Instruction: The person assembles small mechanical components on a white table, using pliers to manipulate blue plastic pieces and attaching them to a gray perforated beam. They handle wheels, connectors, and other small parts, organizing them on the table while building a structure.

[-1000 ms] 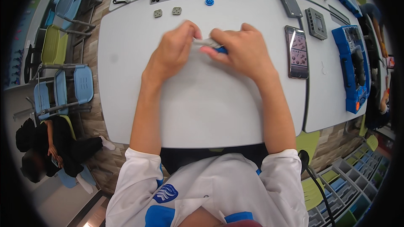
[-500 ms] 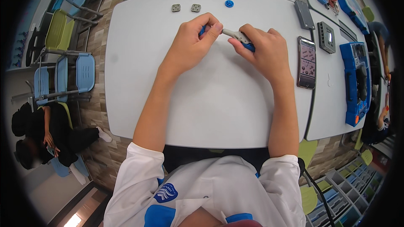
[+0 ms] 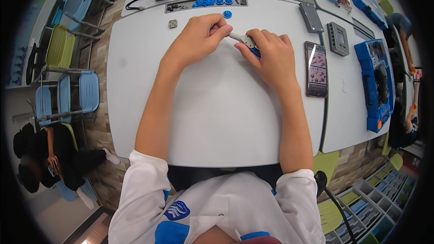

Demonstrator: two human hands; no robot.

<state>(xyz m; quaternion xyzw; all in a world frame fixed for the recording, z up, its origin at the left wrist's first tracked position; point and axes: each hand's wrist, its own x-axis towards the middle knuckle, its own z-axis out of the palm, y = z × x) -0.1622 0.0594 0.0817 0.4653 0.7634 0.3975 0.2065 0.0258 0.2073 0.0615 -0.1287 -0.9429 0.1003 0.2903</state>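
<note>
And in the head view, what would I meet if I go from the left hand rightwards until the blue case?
Left hand, grey piece, right hand, phone, grey device with a screen, blue case.

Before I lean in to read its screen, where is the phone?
In the head view, the phone lies near the right edge of the white table, right of the right hand and left of the blue case.

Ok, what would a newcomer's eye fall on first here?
Probably the right hand, over the white table, holding a grey piece whose narrow end points to the left hand. Next, the lit phone lying right of both hands, then the bright blue case farther right.
</note>
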